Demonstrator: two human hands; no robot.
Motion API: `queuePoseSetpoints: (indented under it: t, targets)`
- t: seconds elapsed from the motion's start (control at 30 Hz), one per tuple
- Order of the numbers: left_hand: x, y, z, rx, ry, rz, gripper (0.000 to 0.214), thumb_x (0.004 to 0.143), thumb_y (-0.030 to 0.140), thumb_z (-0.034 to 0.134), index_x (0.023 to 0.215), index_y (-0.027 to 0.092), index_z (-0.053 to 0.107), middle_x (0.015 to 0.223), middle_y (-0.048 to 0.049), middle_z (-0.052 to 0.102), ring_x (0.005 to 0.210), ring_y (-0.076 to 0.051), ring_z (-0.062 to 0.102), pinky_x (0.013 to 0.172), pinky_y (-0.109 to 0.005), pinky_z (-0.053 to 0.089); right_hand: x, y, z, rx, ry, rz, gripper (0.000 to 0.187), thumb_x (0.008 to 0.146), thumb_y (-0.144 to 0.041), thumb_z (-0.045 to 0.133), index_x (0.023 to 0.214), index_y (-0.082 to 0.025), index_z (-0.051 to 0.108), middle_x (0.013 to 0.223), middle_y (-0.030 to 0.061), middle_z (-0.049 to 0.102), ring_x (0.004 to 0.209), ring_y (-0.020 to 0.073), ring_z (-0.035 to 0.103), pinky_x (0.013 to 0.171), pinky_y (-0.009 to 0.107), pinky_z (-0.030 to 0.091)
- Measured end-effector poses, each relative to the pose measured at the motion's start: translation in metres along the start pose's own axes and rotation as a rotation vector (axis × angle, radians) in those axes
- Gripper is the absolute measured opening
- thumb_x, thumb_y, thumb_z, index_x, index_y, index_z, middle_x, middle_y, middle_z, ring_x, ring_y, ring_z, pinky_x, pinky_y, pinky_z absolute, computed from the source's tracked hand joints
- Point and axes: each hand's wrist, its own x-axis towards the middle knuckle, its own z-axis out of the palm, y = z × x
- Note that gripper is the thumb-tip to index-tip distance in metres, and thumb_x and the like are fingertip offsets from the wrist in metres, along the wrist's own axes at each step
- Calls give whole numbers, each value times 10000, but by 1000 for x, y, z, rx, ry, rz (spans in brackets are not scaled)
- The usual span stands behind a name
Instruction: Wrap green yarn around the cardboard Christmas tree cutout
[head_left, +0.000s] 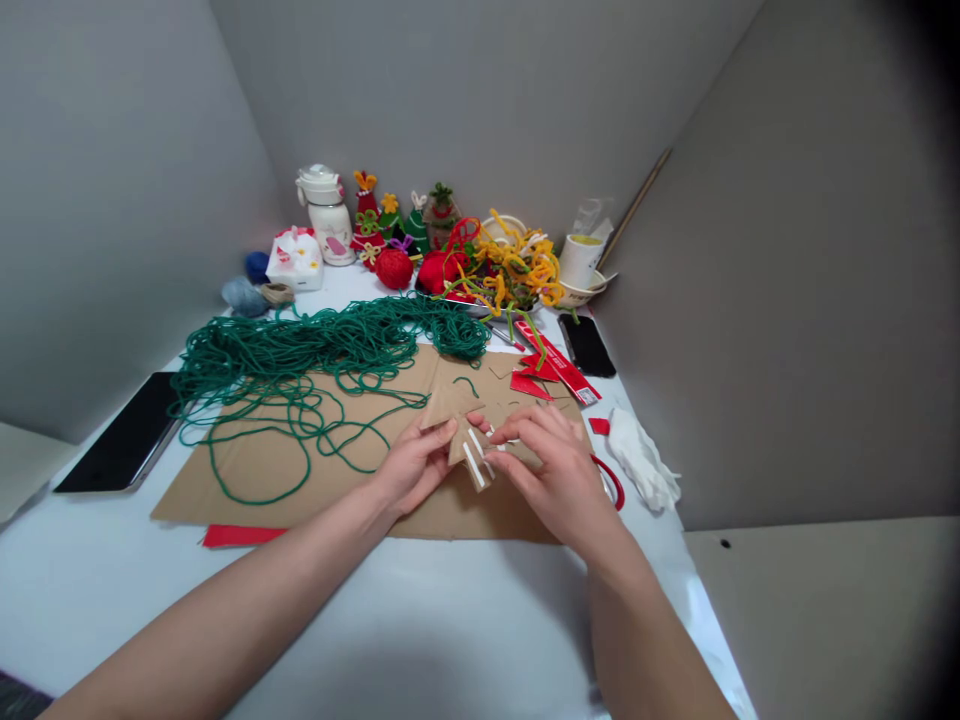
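Note:
My left hand (416,468) grips a small cut piece of brown cardboard (459,440), its thumb on top. White strips (472,465), like double-sided tape, run across that piece. Over its right side is my right hand (555,470), thumb and fingertips closed together at the strips; whether they pinch a strip or the cardboard edge is too small to tell. Beneath both hands lies a large cardboard sheet (262,470). Loose green yarn (300,340) is heaped on its far side, with strands looping towards my left hand.
A tablet (124,435) lies left, a phone (587,345) right. Red-handled scissors (616,485) sit partly behind my right hand, near a crumpled white tissue (641,460). At the back stand a white bottle (330,225), yarn balls (394,268), small crafted figures and a yellow yarn pile (521,265).

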Motion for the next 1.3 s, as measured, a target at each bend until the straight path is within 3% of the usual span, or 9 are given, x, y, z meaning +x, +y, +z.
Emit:
queuePoseSetpoints:
  t: [0.2, 0.5, 0.73, 1.03, 1.3]
  targets:
    - [1, 1, -2, 4, 18, 19, 237, 798, 229, 614, 991, 101, 663, 991, -114, 690, 904, -209, 646, 895, -360, 467, -6, 2, -4, -3, -143, 61, 104, 773, -273, 619, 816, -226, 537, 829, -2, 626, 833, 187, 557, 795, 338, 329]
    - [0, -1, -1, 4, 75, 33, 285, 754, 211, 666, 1024, 126, 626, 982, -111, 697, 959, -225, 638, 896, -376, 469, -5, -2, -3, 30, -172, 91, 128, 745, -241, 599, 738, -217, 474, 754, -39, 613, 737, 150, 560, 745, 296, 337]
    - [-1, 0, 2, 28, 43, 79, 246, 781, 189, 638, 1024, 162, 604, 990, -81, 687, 965, -207, 628, 903, -379, 462, -5, -1, 1, 28, -168, 125, 195, 734, -248, 629, 738, -219, 436, 706, -64, 596, 645, 129, 508, 680, 269, 323]
    - [-3, 0, 3, 37, 36, 74, 239, 794, 194, 625, 1028, 159, 594, 993, -86, 680, 970, -207, 620, 897, -383, 465, -7, 0, 1, 60, -169, 125, 163, 773, -222, 593, 745, -214, 433, 740, -67, 617, 670, 123, 540, 709, 270, 325]
    - [-1, 0, 2, 20, 57, 61, 276, 773, 206, 650, 1031, 125, 600, 986, -110, 689, 931, -213, 639, 903, -391, 460, -6, 1, -3, 9, -155, 99, 58, 801, -243, 595, 810, -233, 539, 815, -39, 633, 782, 149, 552, 743, 287, 319]
